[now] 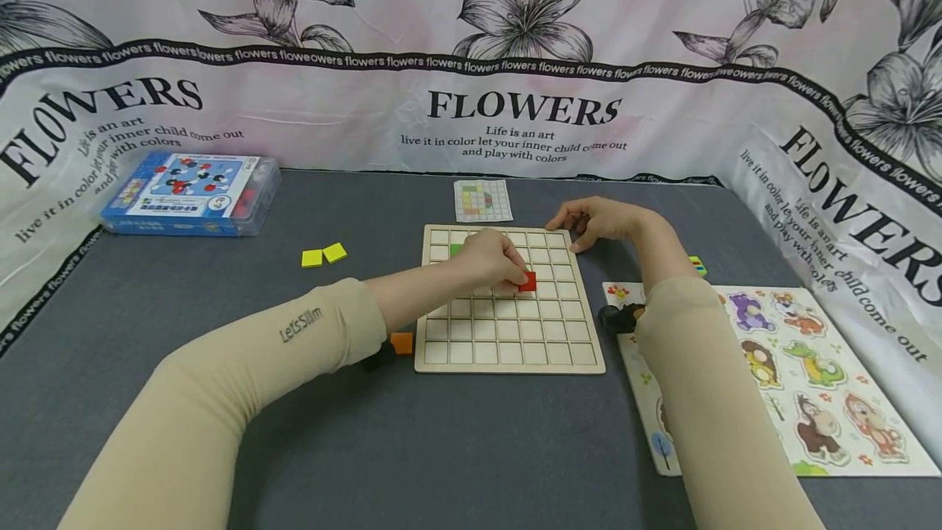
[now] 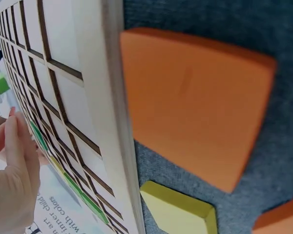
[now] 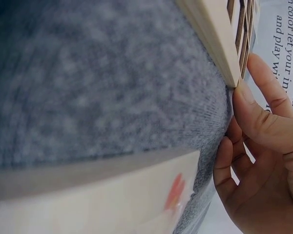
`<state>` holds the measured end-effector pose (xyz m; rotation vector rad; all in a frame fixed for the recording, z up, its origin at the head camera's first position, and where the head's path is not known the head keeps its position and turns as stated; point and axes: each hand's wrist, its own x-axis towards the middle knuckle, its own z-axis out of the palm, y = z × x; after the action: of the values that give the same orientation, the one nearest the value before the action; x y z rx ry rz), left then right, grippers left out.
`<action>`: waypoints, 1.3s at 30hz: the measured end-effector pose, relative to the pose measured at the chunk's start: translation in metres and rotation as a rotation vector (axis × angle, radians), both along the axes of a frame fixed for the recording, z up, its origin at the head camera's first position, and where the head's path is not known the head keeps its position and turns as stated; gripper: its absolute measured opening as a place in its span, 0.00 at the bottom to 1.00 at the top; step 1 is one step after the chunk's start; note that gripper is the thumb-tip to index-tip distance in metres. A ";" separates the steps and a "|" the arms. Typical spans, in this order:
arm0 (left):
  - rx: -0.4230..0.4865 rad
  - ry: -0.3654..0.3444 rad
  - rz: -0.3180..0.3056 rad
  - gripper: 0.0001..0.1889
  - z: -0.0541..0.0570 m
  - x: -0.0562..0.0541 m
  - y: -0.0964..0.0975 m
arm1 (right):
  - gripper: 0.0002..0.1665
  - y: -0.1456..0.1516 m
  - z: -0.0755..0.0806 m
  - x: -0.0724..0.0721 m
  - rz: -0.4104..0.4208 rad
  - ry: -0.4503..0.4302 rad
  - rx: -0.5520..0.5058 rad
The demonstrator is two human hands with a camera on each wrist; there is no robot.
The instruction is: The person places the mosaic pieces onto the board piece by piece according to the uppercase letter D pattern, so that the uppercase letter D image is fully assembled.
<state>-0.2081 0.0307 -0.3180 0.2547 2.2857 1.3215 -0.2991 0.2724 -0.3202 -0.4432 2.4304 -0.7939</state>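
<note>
Red tile is pinched between thumb and fingers in the grip of the left hand, above the middle of the wooden board; whether it touches the squares I cannot tell. The right hand grips the board's far right corner between thumb and forefinger. A green tile lies on the board, near its far left corner. Just beside the left edge, on the grey desk, lies an orange tile, partly under the left sleeve. Two yellow tiles sit farther left. Beyond the board lies a pattern card. An animal puzzle lies to the right, partly covered by the right sleeve; a blue box stands far left, before a flowered cloth.
</note>
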 end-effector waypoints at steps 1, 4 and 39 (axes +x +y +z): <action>-0.010 -0.002 0.003 0.06 0.000 0.000 0.000 | 0.29 0.000 0.000 0.000 0.000 -0.001 -0.002; -0.034 -0.016 0.016 0.05 -0.001 -0.002 0.000 | 0.29 0.000 -0.001 0.000 -0.002 0.000 0.004; -0.319 0.349 -0.191 0.11 -0.006 -0.001 0.011 | 0.29 -0.001 0.000 0.001 -0.004 0.022 0.017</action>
<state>-0.2093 0.0417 -0.3238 0.6158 2.6378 0.8522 -0.2983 0.2710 -0.3204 -0.4431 2.4574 -0.7734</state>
